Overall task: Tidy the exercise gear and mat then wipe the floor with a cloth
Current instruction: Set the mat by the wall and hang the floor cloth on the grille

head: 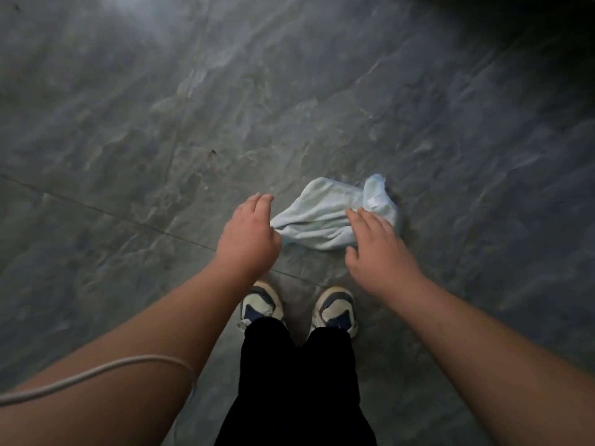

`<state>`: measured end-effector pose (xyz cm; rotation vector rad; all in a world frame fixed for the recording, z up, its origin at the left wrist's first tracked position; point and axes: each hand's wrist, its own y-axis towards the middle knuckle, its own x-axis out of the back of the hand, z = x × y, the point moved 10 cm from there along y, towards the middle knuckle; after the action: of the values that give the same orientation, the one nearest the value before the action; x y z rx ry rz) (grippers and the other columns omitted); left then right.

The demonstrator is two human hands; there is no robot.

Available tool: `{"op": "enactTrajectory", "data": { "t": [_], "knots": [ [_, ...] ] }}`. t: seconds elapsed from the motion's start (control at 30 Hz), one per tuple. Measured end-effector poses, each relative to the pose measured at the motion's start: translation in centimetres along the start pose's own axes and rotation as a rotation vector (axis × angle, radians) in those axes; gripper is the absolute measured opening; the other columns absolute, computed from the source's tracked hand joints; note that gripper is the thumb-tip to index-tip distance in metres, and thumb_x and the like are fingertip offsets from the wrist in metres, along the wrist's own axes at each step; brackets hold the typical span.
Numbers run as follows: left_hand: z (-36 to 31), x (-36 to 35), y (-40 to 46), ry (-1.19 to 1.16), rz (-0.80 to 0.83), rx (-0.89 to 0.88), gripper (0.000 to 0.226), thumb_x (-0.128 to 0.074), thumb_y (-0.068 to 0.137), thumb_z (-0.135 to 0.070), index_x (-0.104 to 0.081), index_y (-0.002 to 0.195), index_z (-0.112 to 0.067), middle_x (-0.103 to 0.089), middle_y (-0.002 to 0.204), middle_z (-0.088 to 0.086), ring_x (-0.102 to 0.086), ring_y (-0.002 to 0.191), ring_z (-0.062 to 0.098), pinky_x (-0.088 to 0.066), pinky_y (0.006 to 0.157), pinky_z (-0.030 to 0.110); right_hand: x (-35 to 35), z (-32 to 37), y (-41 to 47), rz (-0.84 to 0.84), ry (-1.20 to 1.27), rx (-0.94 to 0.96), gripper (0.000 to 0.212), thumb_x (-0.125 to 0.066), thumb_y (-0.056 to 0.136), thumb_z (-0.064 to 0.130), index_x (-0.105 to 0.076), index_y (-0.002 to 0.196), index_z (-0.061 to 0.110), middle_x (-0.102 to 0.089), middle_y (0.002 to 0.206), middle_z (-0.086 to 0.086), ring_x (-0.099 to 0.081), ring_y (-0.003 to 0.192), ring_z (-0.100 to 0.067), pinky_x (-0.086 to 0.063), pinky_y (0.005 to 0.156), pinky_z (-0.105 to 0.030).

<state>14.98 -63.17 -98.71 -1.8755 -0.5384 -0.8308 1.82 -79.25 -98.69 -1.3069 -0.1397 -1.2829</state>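
Pale cloth seen crumpled on grey floor, ahead of shoes. Long axis runs left-right, between hands. Left hand held loosely spread at left end; right hand spread over right end. Nothing pinched; contact cannot be told.

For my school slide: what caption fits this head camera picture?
Both hands, left and right, reach for a crumpled cloth on the grey floor.

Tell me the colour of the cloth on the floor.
Pale blue-green, almost white, in the head view: the cloth lies crumpled on the grey floor.
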Motion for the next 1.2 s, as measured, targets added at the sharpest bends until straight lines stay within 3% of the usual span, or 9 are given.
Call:
{"op": "enactTrajectory", "data": {
  "t": [0.27, 0.37, 0.5, 0.67, 0.8, 0.87, 0.93, 1.03, 1.2],
  "knots": [
    [7.8, -14.4, 6.8, 0.106, 0.137, 0.032, 0.057, -0.050, 0.084, -0.006, -0.039, 0.138, -0.022, -0.044, 0.137, 0.005, -0.043, 0.123, 0.028, -0.041, 0.096, 0.039, -13.9, -3.7, 9.6, 0.179, -0.054, -0.020, 0.068, -0.046, 0.094, 0.024, -0.017, 0.156, 0.022, -0.013, 0.164, -0.004, -0.011, 0.149, -0.024, -0.019, 0.121, -0.044],
    [9.1, -14.8, 7.8, 0.161, 0.079, 0.064, 0.045, -0.051, 0.084, -0.007, -0.043, 0.124, -0.026, -0.050, 0.119, 0.003, -0.050, 0.109, 0.028, -0.036, 0.086, 0.039, -15.0, -4.4, 9.9, 0.193, -0.087, -0.042, 0.074, -0.049, 0.090, 0.023, -0.015, 0.156, 0.026, -0.004, 0.165, -0.001, -0.008, 0.149, -0.024, -0.019, 0.121, -0.044],
    [7.5, -11.5, 8.1, -0.013, -0.033, 0.065, 0.024, -0.056, 0.086, -0.016, -0.052, 0.108, -0.025, -0.056, 0.104, -0.001, -0.054, 0.100, 0.027, -0.032, 0.081, 0.038, -12.7, -4.0, 8.6, 0.195, -0.066, -0.046, 0.075, -0.048, 0.092, 0.021, -0.011, 0.157, 0.026, 0.000, 0.165, 0.001, -0.002, 0.151, -0.021, -0.014, 0.122, -0.042],
    [1.1, -2.3, 6.0, -0.302, -0.135, -0.100, 0.022, -0.064, 0.084, -0.018, -0.063, 0.105, -0.023, -0.061, 0.101, -0.007, -0.057, 0.096, 0.017, -0.043, 0.083, 0.035, -4.8, 1.3, 5.6, 0.079, 0.033, 0.047, 0.077, -0.052, 0.093, 0.025, -0.009, 0.157, 0.025, -0.005, 0.165, 0.000, -0.005, 0.151, -0.020, -0.013, 0.123, -0.040],
    [-4.3, 7.3, 2.4, -0.511, -0.176, -0.201, 0.024, -0.068, 0.080, -0.006, -0.066, 0.100, -0.020, -0.060, 0.096, -0.010, -0.048, 0.087, -0.002, -0.035, 0.077, 0.006, 4.1, 7.6, 2.0, -0.025, 0.177, 0.126, 0.082, -0.058, 0.092, 0.033, -0.009, 0.157, 0.019, -0.010, 0.165, 0.000, -0.008, 0.151, -0.018, -0.011, 0.124, -0.038],
    [-7.3, 13.8, -0.2, -0.562, -0.210, -0.253, 0.025, -0.067, 0.078, -0.005, -0.066, 0.099, -0.019, -0.058, 0.092, -0.014, -0.048, 0.087, -0.004, -0.033, 0.078, 0.002, 10.1, 10.4, -0.5, -0.086, 0.283, 0.127, 0.083, -0.060, 0.093, 0.037, -0.010, 0.157, 0.019, -0.015, 0.163, 0.001, -0.012, 0.149, -0.016, -0.016, 0.121, -0.033],
    [-10.4, 21.2, -3.8, -0.605, -0.240, -0.295, 0.023, -0.066, 0.077, -0.011, -0.066, 0.098, -0.020, -0.057, 0.092, -0.018, -0.050, 0.089, -0.002, -0.035, 0.078, 0.003, 17.3, 13.3, -3.8, -0.173, 0.371, 0.136, 0.077, -0.062, 0.092, 0.032, -0.019, 0.155, 0.018, -0.029, 0.158, -0.002, -0.025, 0.143, -0.016, -0.026, 0.115, -0.031],
    [-15.1, 33.1, -11.3, -0.607, -0.260, -0.380, 0.019, -0.072, 0.078, -0.015, -0.066, 0.096, -0.020, -0.061, 0.093, -0.010, -0.055, 0.087, 0.005, -0.043, 0.077, 0.016, 29.2, 17.9, -10.2, -0.315, 0.508, 0.166, 0.056, -0.065, 0.091, 0.024, -0.044, 0.142, 0.017, -0.053, 0.137, -0.004, -0.048, 0.125, -0.017, -0.041, 0.103, -0.033],
    [-20.6, 52.8, -26.1, -0.596, -0.348, -0.435, 0.034, -0.075, 0.077, -0.014, -0.060, 0.101, -0.032, -0.057, 0.089, -0.013, -0.054, 0.073, 0.003, -0.043, 0.066, 0.017, 48.3, 28.4, -23.8, -0.504, 0.544, 0.339, 0.023, -0.056, 0.092, 0.021, -0.060, 0.114, 0.018, -0.067, 0.106, -0.001, -0.063, 0.099, -0.018, -0.051, 0.081, -0.036]
  ]
}}
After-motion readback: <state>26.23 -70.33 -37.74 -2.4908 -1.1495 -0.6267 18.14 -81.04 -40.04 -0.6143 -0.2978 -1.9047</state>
